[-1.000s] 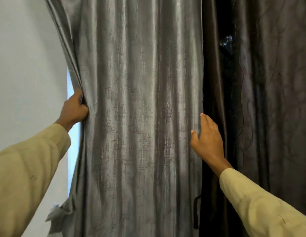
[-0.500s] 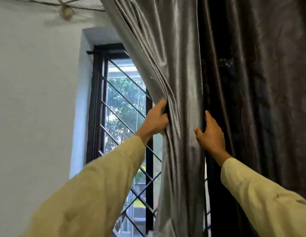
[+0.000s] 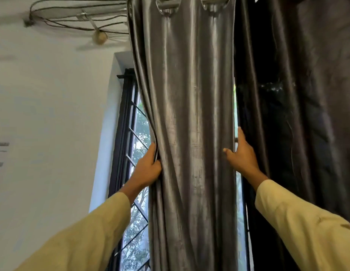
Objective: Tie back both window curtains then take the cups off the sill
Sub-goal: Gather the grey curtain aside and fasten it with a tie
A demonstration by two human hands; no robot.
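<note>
Our left hand [image 3: 148, 169] grips the left edge of the grey curtain [image 3: 189, 124], fingers curled round its folds. Our right hand [image 3: 241, 156] lies wide at the curtain's right edge, fingers straight up along it, thumb spread on the front. The grey curtain hangs from a rod [image 3: 213, 0] between both hands, with the dark curtain [image 3: 299, 133] just right and the barred window [image 3: 134, 133] showing left.

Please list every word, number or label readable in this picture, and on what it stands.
No text can be read.
The dark marks on the white wall, at the left edge: too blurred to read, perhaps not writing.
On the grey curtain and the dark curtain: no lettering visible.
</note>
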